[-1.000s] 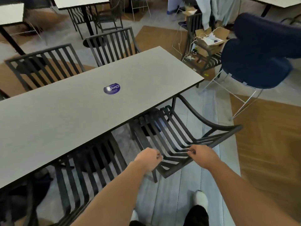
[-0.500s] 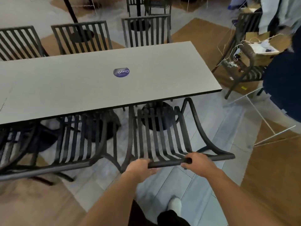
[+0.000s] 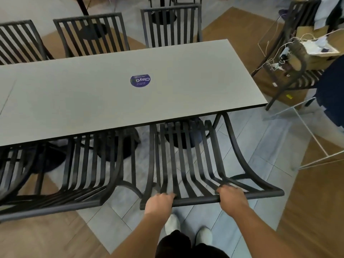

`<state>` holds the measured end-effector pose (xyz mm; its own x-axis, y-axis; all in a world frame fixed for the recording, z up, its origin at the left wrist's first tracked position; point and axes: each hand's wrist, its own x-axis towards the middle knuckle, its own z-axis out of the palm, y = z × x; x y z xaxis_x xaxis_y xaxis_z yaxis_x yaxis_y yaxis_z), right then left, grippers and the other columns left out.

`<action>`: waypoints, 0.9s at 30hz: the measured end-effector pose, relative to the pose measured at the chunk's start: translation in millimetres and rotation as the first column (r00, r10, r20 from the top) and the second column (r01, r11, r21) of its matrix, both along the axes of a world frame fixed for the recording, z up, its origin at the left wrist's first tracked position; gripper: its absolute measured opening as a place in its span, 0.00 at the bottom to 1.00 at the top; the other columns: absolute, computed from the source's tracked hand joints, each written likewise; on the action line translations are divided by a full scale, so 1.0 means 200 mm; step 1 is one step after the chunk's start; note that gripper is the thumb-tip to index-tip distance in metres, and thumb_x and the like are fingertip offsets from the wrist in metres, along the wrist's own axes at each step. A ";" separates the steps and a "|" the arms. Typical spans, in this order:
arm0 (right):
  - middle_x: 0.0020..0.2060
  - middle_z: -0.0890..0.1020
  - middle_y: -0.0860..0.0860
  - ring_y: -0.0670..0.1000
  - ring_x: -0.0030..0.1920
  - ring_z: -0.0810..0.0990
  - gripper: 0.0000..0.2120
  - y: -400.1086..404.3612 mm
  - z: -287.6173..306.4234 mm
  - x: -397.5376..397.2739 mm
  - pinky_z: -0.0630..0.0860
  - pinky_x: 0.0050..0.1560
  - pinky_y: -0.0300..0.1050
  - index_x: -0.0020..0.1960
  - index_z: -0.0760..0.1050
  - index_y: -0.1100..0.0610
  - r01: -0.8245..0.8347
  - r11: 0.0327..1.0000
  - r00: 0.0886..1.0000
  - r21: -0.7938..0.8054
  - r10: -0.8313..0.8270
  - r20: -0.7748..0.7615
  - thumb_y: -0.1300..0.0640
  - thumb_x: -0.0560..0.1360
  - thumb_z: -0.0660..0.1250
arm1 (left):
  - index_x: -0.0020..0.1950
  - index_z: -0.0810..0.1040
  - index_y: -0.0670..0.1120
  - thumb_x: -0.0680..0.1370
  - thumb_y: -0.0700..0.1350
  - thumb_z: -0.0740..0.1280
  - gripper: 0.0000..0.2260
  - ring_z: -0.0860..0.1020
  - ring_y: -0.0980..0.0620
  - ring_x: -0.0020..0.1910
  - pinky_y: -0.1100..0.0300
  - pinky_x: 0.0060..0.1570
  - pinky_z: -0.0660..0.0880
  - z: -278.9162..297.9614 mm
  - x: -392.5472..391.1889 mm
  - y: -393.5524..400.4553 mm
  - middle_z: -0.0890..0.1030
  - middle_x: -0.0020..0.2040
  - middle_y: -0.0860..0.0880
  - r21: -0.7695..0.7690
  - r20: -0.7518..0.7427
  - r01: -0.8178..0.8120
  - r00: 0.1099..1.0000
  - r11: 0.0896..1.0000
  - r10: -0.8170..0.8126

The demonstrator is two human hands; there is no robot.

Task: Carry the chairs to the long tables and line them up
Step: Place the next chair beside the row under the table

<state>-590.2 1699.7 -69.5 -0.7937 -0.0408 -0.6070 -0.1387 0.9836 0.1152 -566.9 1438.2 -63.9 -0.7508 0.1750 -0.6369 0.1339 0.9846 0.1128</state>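
Black slatted chair [image 3: 188,161] at long table [image 3: 93,101]; left hand [image 3: 158,202], right hand [image 3: 231,198] both gripping its top rail.

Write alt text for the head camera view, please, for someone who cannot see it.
Both hands, left hand and right hand, grip the top rail of a black slatted chair tucked under the near edge of a long grey table. A matching neighbouring chair sits beside it, and three more chairs line the far side.
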 end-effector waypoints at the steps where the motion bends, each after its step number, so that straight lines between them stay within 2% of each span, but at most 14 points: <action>1: 0.58 0.81 0.49 0.53 0.60 0.80 0.14 0.00 -0.01 -0.02 0.73 0.63 0.49 0.62 0.79 0.49 -0.005 1.000 1.000 0.012 0.005 -0.003 0.60 0.79 0.63 | 0.76 0.68 0.56 0.82 0.35 0.57 0.25 0.80 0.44 0.59 0.49 0.55 0.78 0.00 -0.03 0.00 0.80 0.61 0.47 0.005 -0.011 -0.001 1.000 1.000 0.001; 6: 0.58 0.81 0.49 0.53 0.62 0.78 0.14 -0.01 -0.03 -0.18 0.70 0.66 0.50 0.63 0.78 0.48 0.014 0.999 1.000 0.030 -0.014 -0.011 0.58 0.80 0.64 | 0.77 0.67 0.59 0.82 0.36 0.59 0.27 0.80 0.46 0.58 0.51 0.55 0.79 0.00 -0.19 -0.02 0.81 0.60 0.48 0.026 -0.025 -0.032 0.999 0.999 0.032; 17: 0.60 0.79 0.50 0.54 0.63 0.77 0.14 0.01 -0.03 -0.41 0.65 0.70 0.55 0.65 0.77 0.49 0.006 1.000 1.000 0.028 -0.006 0.011 0.57 0.80 0.64 | 0.76 0.68 0.57 0.83 0.37 0.59 0.25 0.81 0.46 0.54 0.52 0.52 0.79 0.00 -0.43 0.02 0.81 0.57 0.48 0.002 -0.037 -0.048 0.998 0.999 0.048; 22: 0.60 0.79 0.50 0.54 0.62 0.77 0.13 0.02 -0.02 -0.42 0.66 0.69 0.57 0.64 0.77 0.50 -0.025 1.000 0.999 -0.006 0.025 0.025 0.57 0.80 0.64 | 0.76 0.68 0.59 0.83 0.38 0.58 0.25 0.80 0.47 0.56 0.53 0.54 0.78 0.01 -0.41 0.03 0.81 0.58 0.49 -0.004 -0.080 -0.069 0.994 0.998 0.069; 27: 0.59 0.79 0.50 0.54 0.59 0.79 0.13 0.07 -0.03 -0.41 0.71 0.65 0.53 0.63 0.78 0.50 -0.061 0.997 0.998 -0.044 0.060 -0.008 0.57 0.80 0.64 | 0.77 0.67 0.60 0.83 0.38 0.59 0.25 0.79 0.48 0.59 0.54 0.57 0.76 0.02 -0.41 0.07 0.81 0.61 0.51 -0.021 -0.102 -0.089 0.991 0.996 0.087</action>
